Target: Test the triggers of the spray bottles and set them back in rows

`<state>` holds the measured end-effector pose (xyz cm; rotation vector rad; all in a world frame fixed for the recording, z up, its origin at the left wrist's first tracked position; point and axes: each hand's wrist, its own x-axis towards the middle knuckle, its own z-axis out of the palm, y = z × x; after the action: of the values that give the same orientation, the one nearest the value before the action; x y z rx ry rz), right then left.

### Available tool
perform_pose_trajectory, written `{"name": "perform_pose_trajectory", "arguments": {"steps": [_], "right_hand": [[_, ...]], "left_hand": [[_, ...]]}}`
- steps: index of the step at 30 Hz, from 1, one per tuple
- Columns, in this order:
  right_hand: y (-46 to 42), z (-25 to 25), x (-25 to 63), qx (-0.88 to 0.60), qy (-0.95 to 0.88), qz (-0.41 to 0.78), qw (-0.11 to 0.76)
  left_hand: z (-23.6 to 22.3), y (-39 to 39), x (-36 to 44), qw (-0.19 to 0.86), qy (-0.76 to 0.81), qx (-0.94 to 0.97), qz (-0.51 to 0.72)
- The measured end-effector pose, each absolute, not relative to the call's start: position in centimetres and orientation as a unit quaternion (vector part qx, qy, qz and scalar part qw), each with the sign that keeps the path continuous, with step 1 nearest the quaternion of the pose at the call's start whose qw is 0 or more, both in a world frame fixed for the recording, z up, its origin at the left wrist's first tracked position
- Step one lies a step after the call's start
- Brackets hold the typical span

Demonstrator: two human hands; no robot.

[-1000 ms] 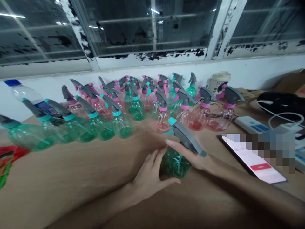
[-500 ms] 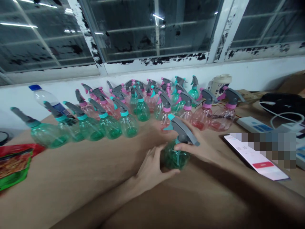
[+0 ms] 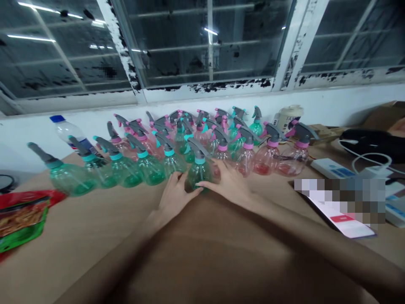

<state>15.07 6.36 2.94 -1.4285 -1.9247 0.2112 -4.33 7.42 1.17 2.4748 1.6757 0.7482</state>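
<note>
A green spray bottle (image 3: 196, 172) with a grey trigger head and turquoise collar stands upright between my hands, at the right end of the front row of green bottles. My right hand (image 3: 230, 182) grips its right side, thumb across the front. My left hand (image 3: 177, 193) curves round its lower left side, thumb near the base; the far fingers are partly hidden. Just left of it stands another green spray bottle (image 3: 172, 160). To the right, a pink spray bottle (image 3: 246, 159) with a pink collar stands in the front row.
Several more green and pink spray bottles crowd behind, below the window. A water bottle (image 3: 71, 134) stands at the left, above a red and green snack packet (image 3: 23, 217). On the right lie a phone (image 3: 344, 217), a white power strip (image 3: 332, 168) and cables; a paper cup (image 3: 289, 117) stands behind.
Both hands have moved left and away from me with the green spray bottle. It has turned upright and now stands beside the row of green bottles. The view has shifted slightly.
</note>
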Motion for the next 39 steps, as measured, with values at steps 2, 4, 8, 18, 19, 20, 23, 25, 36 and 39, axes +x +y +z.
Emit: {"name": "perform_pose_trajectory", "arguments": {"steps": [2, 4, 8, 18, 19, 20, 23, 25, 36, 39], "right_hand": [[7.2, 3.0, 13.8, -0.566, -0.753, 0.051, 0.332], [7.8, 3.1, 13.0, -0.582, -0.752, 0.027, 0.307], [8.8, 3.1, 12.0, -0.61, -0.738, 0.005, 0.289], [11.3, 3.4, 10.8, -0.632, -0.721, -0.002, 0.285], [11.1, 3.5, 10.8, -0.632, -0.719, -0.003, 0.289], [10.9, 3.6, 11.0, -0.632, -0.718, -0.006, 0.293], [9.4, 3.8, 12.4, -0.624, -0.716, -0.015, 0.312], [8.4, 3.9, 14.1, -0.619, -0.715, -0.022, 0.325], [10.0, 3.4, 18.2, -0.696, -0.644, -0.046, 0.315], [11.2, 3.4, 17.0, -0.71, -0.637, -0.041, 0.297]], "left_hand": [[1.1, 7.4, -4.7, 0.019, 0.547, 0.801, 0.243], [0.8, 6.8, -5.1, 0.009, 0.553, 0.796, 0.248], [-0.2, 5.0, -5.9, 0.012, 0.547, 0.799, 0.248], [-1.8, 2.3, -5.7, 0.037, 0.484, 0.847, 0.215], [-1.9, 2.3, -5.6, 0.033, 0.48, 0.85, 0.215], [-2.0, 2.3, -5.5, 0.028, 0.474, 0.853, 0.215], [-2.2, 2.5, -5.2, 0.011, 0.461, 0.862, 0.211], [-2.3, 2.9, -4.9, 0.001, 0.459, 0.866, 0.197], [-2.8, 4.9, -2.6, -0.025, 0.464, 0.869, 0.169], [-2.8, 4.8, -2.7, -0.021, 0.466, 0.867, 0.176]]}}
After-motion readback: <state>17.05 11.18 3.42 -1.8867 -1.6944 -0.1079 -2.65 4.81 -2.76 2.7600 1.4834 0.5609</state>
